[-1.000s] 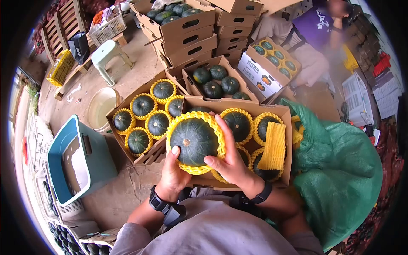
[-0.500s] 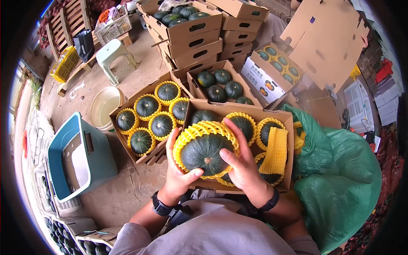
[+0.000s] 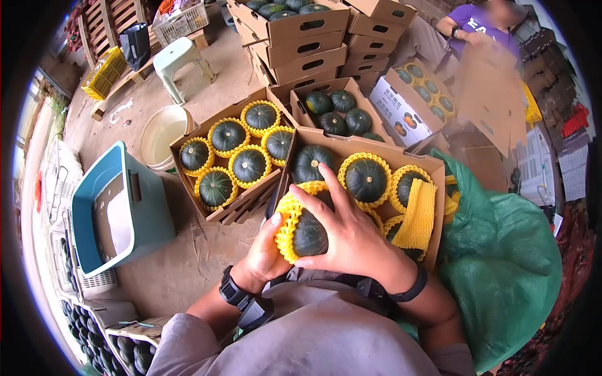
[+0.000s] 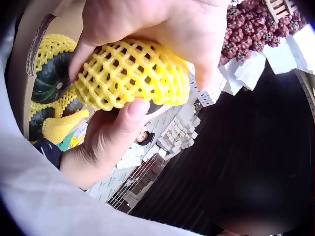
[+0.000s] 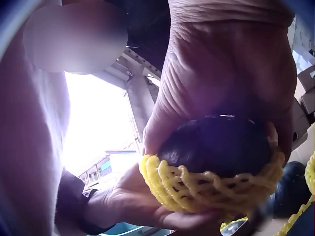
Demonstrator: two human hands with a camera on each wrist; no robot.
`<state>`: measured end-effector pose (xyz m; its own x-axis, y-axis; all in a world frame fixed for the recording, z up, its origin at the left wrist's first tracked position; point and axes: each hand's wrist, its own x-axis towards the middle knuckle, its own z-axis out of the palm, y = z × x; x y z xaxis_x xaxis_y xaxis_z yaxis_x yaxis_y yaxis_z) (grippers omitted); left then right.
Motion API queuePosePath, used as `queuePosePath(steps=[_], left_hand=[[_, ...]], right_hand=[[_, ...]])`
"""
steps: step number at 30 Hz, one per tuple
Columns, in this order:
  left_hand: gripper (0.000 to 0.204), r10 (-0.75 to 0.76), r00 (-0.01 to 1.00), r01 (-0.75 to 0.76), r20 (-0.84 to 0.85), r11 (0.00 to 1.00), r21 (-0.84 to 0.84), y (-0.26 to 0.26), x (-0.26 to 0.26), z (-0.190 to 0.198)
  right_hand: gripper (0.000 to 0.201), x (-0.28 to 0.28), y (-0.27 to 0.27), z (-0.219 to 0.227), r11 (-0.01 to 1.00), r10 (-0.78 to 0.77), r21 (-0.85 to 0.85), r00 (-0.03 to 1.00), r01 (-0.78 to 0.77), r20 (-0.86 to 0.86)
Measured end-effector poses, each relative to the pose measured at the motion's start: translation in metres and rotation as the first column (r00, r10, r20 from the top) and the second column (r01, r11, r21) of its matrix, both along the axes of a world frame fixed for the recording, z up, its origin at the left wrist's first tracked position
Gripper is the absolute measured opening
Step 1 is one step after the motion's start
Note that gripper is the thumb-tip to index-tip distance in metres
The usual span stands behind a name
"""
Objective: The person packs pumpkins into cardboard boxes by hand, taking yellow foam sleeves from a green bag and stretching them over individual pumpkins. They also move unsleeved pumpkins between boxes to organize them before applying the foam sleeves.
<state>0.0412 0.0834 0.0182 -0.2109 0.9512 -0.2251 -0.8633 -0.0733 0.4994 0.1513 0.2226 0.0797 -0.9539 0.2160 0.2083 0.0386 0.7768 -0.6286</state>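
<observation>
A dark green pumpkin (image 3: 311, 235), partly covered by a yellow foam net (image 4: 133, 73), is held by both hands above the near edge of an open carton (image 3: 433, 250). My left hand (image 3: 266, 254) supports its netted side, the thumb pressing on the mesh. Spread over the bare side, my right hand (image 3: 360, 235) grips it with fingers across the top and thumb below. Inside that carton sit a bare pumpkin (image 3: 313, 161) and several netted ones, including one netted pumpkin (image 3: 367, 180) beyond my right hand. A flattened yellow foam net (image 3: 411, 216) lies over the right-hand ones.
Left of it stands a carton of netted pumpkins (image 3: 213, 188); behind, a carton of bare pumpkins (image 3: 335, 116) and stacked cartons (image 3: 307, 59). A blue tub (image 3: 147, 213) stands left, a green sack (image 3: 501, 263) right. Across, a person (image 3: 483, 28) holds a cardboard sheet (image 3: 492, 94).
Both hands have turned the pumpkin so its netted side faces left and its bare side right. My right hand has moved over it. The person's cardboard sheet has swung down.
</observation>
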Motion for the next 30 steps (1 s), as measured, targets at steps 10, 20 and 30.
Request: queuePosePath(steps=[10,20,30], left_hand=[[0.021,-0.615,-0.222,-0.324,-0.757,0.778,-0.538,-0.045,-0.029,-0.019],[0.019,-0.581,-0.220,-0.287,-0.784,0.807,-0.517,-0.044,-0.034,-0.032],[0.047,-0.167,-0.274,-0.137,-0.947,0.982,-0.134,0.010,-0.029,0.030]], right_hand=[[0.095,-0.020,0.012,-0.059,0.978,0.037,-0.199,0.991,-0.062,-0.126],[0.085,-0.048,-0.024,-0.056,0.981,-0.073,0.182,0.723,-0.074,0.687],[0.073,0.132,0.031,-0.019,0.883,-0.469,0.215,0.773,0.416,0.427]])
